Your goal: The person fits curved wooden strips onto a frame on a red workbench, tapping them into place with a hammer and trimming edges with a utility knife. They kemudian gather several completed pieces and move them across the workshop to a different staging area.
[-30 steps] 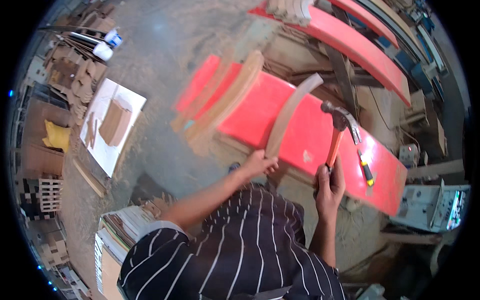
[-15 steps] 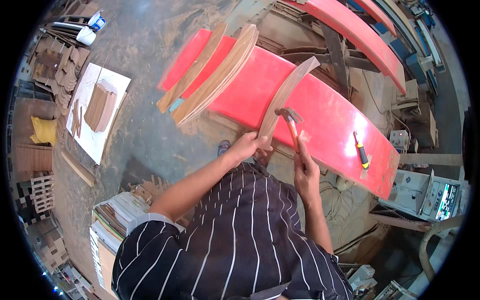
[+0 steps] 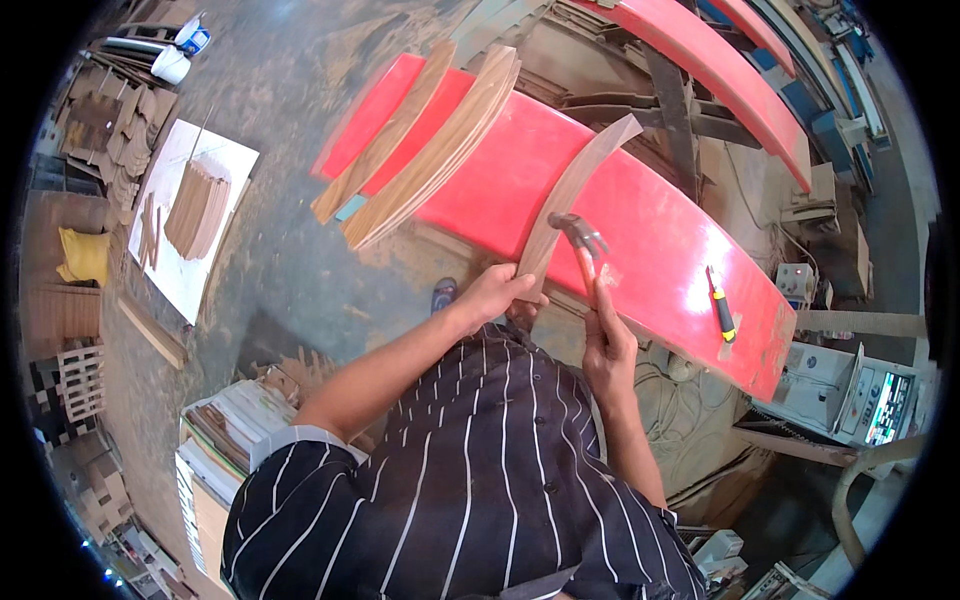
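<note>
My left hand (image 3: 497, 296) grips the near end of a curved wooden strip (image 3: 572, 190), which lies across the red tabletop (image 3: 665, 240). In my right hand (image 3: 609, 338) is a claw hammer (image 3: 580, 243), held by its orange handle. The hammer's head is at the strip's right edge; whether it touches the wood I cannot tell. To the left, several more curved wooden pieces (image 3: 440, 150) lie side by side across the red surface. A yellow-and-black screwdriver (image 3: 721, 308) rests near the right end of the tabletop.
Another long red curved panel (image 3: 710, 75) is at the far right. A white board (image 3: 193, 222) on the floor at left carries stacked wooden pieces. Near my left elbow stands a pile of sheets (image 3: 228, 430). A machine with a lit screen (image 3: 882, 405) is at right.
The hammer's head has shifted very slightly, staying beside the strip. My left hand keeps its hold on the strip, and the whole view has moved a little.
</note>
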Motion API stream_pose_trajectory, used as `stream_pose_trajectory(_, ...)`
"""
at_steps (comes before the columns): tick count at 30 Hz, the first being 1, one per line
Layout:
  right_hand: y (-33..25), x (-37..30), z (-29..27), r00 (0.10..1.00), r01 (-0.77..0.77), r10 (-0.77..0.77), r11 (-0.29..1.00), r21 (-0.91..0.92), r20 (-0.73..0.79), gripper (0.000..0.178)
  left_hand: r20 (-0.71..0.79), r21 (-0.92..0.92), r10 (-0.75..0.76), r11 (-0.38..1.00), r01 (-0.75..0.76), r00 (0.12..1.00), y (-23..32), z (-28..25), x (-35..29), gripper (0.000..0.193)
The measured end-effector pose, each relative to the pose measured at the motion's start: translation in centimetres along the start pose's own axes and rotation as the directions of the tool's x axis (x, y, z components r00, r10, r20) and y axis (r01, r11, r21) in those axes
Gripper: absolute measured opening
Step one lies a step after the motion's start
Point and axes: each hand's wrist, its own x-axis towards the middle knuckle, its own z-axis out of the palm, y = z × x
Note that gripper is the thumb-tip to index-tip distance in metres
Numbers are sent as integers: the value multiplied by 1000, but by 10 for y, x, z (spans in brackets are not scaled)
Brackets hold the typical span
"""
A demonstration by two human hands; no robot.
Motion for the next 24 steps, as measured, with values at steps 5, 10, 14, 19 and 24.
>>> stream_pose_trajectory(5, 6, -2, 6, 969, -161, 189, 972, -174, 157, 54, -38, -74, -40, 997, 37, 998, 12, 9, -9, 32)
stream_pose_trajectory(10, -10, 7, -4, 989, -114, 124, 986, -121, 84, 53, -35, -27, -1, 1000, 0, 999, 4, 1, -3, 33)
stream_pose_trajectory(14, -8, -2, 5, 999, -33, 33, 999, 10, 7, 53, -24, -14, -22, 1000, 21, 999, 4, -1, -1, 32)
stream_pose_trajectory(19, 6, 6, 8, 988, -75, 91, 989, -131, 123, 53, -7, -52, 18, 999, -18, 1000, -17, -15, 9, 32)
stream_pose_trajectory(24, 11, 6, 0, 984, -179, 178, 982, 64, 29, 54, -6, 1, -34, 999, 34, 999, -5, -38, -43, 33)
